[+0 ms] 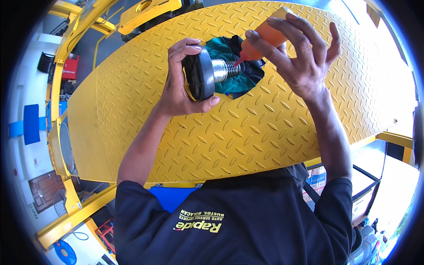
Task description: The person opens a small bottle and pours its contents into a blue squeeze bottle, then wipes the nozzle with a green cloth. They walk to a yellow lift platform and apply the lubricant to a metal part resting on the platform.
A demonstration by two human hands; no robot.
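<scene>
My left hand [182, 84] grips a round black rubber lift pad [201, 74] by its rim, tilted on its side so that its silver threaded stem [221, 70] points right. In my right hand [304, 62] is an orange squeeze bottle [265, 39], held upside down with thumb and fingers around it. The bottle's narrow nozzle reaches down to the threads at the stem's end; whether fluid is coming out I cannot tell. Beneath the stem lies a crumpled teal and black cloth [229, 86], partly hidden by the pad.
A broad yellow diamond-plate surface [247, 141] spreads under my hands. Yellow steel frame beams [55, 88] stand at the left, with a red box [70, 67] beyond them. Another yellow part [148, 15] sits past the far edge. A blue disc-shaped object [65, 251] is at lower left.
</scene>
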